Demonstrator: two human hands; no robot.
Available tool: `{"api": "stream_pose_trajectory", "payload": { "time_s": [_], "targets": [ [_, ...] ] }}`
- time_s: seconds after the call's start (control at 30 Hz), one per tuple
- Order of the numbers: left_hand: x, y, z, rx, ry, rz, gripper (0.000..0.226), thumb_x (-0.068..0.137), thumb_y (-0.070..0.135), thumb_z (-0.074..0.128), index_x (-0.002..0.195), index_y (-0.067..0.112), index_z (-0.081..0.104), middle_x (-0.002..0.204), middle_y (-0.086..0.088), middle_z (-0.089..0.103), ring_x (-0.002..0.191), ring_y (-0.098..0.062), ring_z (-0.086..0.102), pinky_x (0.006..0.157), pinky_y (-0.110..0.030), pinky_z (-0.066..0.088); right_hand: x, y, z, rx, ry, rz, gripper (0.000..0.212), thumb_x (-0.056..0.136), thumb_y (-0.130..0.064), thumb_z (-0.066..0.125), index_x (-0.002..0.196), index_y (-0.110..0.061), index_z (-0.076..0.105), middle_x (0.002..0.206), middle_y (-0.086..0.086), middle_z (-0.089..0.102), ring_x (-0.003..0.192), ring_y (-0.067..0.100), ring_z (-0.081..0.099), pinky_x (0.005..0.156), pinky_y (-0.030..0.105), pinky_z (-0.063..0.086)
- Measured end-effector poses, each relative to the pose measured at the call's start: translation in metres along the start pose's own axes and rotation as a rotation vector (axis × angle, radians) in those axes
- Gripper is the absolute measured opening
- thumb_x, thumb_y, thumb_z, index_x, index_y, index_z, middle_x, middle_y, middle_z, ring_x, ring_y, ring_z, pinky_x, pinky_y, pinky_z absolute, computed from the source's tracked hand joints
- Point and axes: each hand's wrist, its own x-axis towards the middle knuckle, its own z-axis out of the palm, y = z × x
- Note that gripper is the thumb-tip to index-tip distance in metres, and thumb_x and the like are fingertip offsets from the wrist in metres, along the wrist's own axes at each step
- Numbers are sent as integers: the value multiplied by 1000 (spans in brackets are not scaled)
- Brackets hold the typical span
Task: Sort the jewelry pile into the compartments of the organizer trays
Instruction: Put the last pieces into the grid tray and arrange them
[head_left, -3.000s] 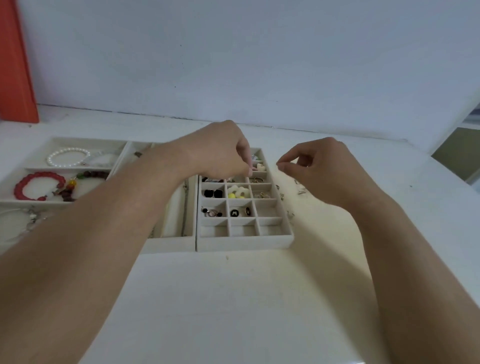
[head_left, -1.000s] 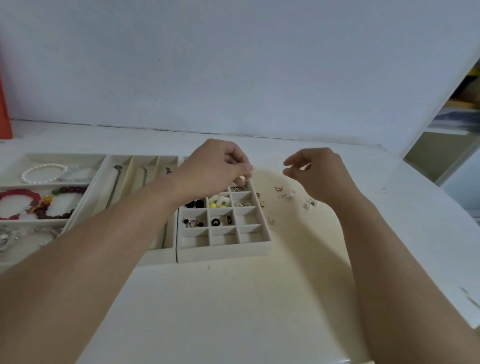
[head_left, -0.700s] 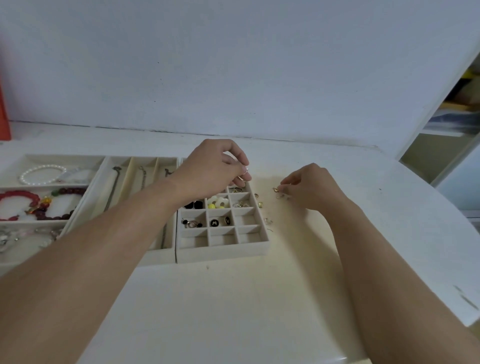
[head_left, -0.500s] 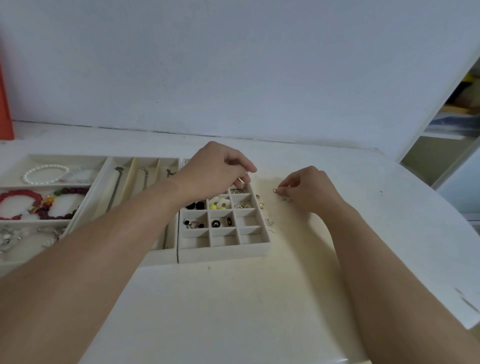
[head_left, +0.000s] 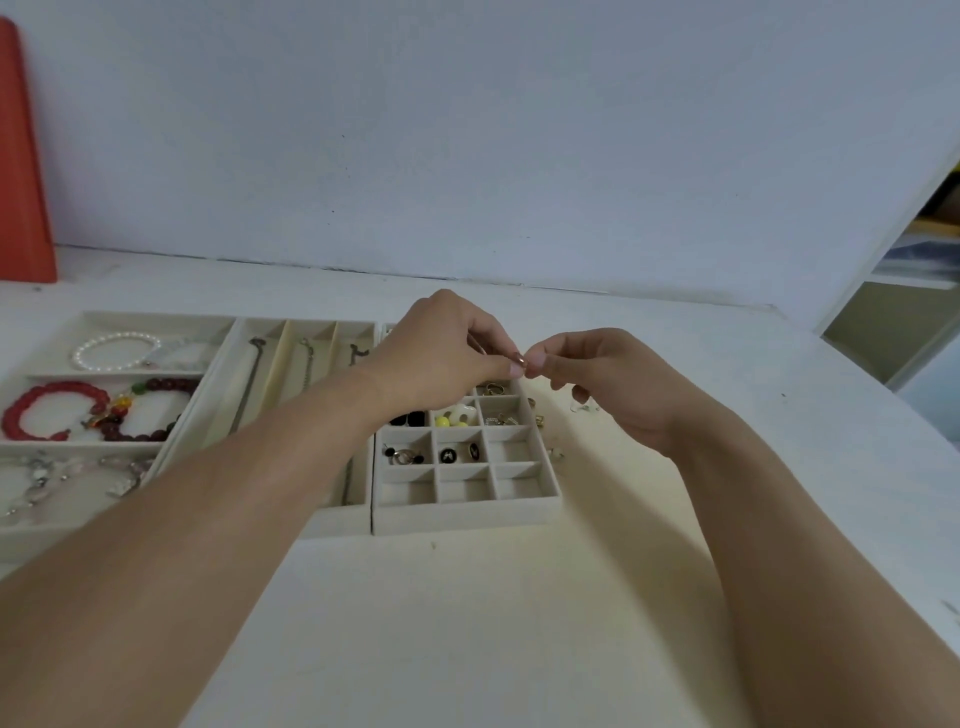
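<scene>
My left hand (head_left: 441, 353) and my right hand (head_left: 608, 379) meet fingertip to fingertip above the far right corner of the small grid tray (head_left: 467, 512). Between the fingertips sits a tiny gold-brown piece of jewelry (head_left: 518, 357); both hands pinch at it. The grid tray holds black studs, a yellow-and-white piece (head_left: 457, 415), gold rings (head_left: 493, 388) and small dark earrings in separate cells. A few loose small pieces (head_left: 537, 418) lie on the table right of the tray, partly behind my right hand.
Left of the grid tray stands a long-slot tray (head_left: 291, 332) with chains, then a wide tray (head_left: 31, 441) with a pearl bracelet (head_left: 117, 351) and red bead bracelets (head_left: 52, 410). An orange object (head_left: 23, 156) stands at the far left. The table edge curves away at the right.
My right hand has lifted from the loose pieces on the table and moved left to meet my left hand. The small piece is now pinched between both hands' fingertips.
</scene>
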Motion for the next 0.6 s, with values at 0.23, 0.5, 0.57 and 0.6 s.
{"api": "stream_pose_trajectory", "payload": {
  "time_s": [0.23, 0.5, 0.57, 0.6],
  "targets": [
    [2, -4, -1, 30, 1, 11, 6, 79, 31, 84, 78, 30, 78, 59, 22, 65, 55, 8, 57, 55, -8, 37, 0, 0, 2, 19, -7, 26, 12, 94, -28, 69, 86, -22, 76, 89, -7, 71, 82, 12, 51, 73, 31, 36],
    [2, -4, -2, 28, -5, 41, 3, 81, 28, 82, 82, 28, 79, 58, 22, 65, 52, 7, 55, 53, -5, 36, 0, 0, 1, 47, -21, 55, 14, 95, -26, 67, 89, -21, 78, 91, -4, 74, 80, 11, 53, 71, 28, 37],
    [2, -4, -2, 19, -7, 40, 3, 81, 27, 83, 81, 27, 79, 59, 19, 66, 52, 6, 55, 52, -5, 36, 1, 1, 2, 43, -23, 62, 14, 96, -26, 67, 90, -20, 78, 92, -4, 75, 81, 12, 54, 72, 28, 37],
    [2, -4, -2, 19, -14, 41, 3, 81, 26, 82, 80, 26, 79, 58, 19, 65, 51, 6, 54, 51, -4, 36, 1, 2, 2, 43, -22, 67, 14, 96, -26, 67, 91, -20, 78, 92, -4, 75, 81, 12, 54, 72, 28, 37]
  ]
}}
